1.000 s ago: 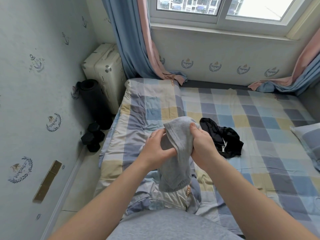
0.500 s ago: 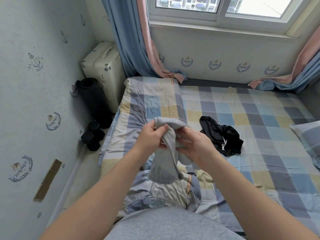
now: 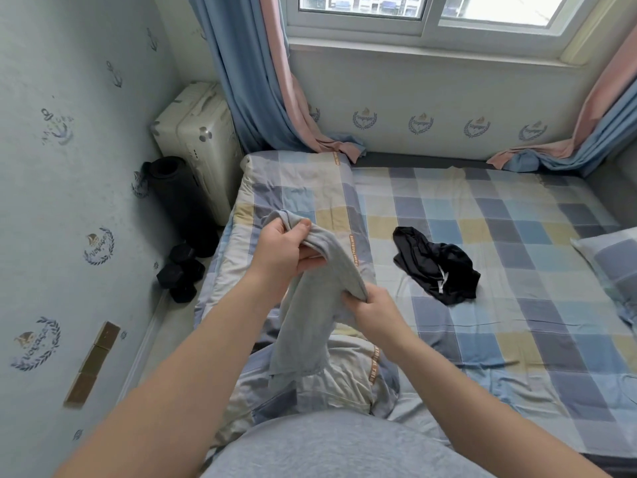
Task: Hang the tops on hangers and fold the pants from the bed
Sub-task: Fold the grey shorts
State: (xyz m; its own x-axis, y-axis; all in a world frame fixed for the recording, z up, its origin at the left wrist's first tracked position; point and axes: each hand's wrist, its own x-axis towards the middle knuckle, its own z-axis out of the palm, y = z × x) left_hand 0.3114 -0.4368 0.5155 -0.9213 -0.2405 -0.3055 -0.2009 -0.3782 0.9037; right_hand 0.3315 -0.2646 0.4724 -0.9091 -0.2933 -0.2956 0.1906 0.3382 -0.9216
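While you hold the grey garment [image 3: 306, 326] up over the near edge of the bed [image 3: 517, 339], your left hand [image 3: 281, 251] pinches its upper edge and your right hand [image 3: 374, 310] clasps a lower fold. Both grips are closed on the cloth, which hangs between them with its lower end over the rumpled quilt [image 3: 300, 188].

I judge the task to be at an early stage: nothing folded or hung shows, no hanger is in view, and the black garment [image 3: 436, 267] lies crumpled on the sheet, well apart to your right (top or pants, I cannot tell for either piece).

The wall emblems [image 3: 98, 248] read "Voyage". The orange tape [image 3: 354, 250] on the quilt carries capital letters, seemingly ending in "THINGS", but too small to be sure.
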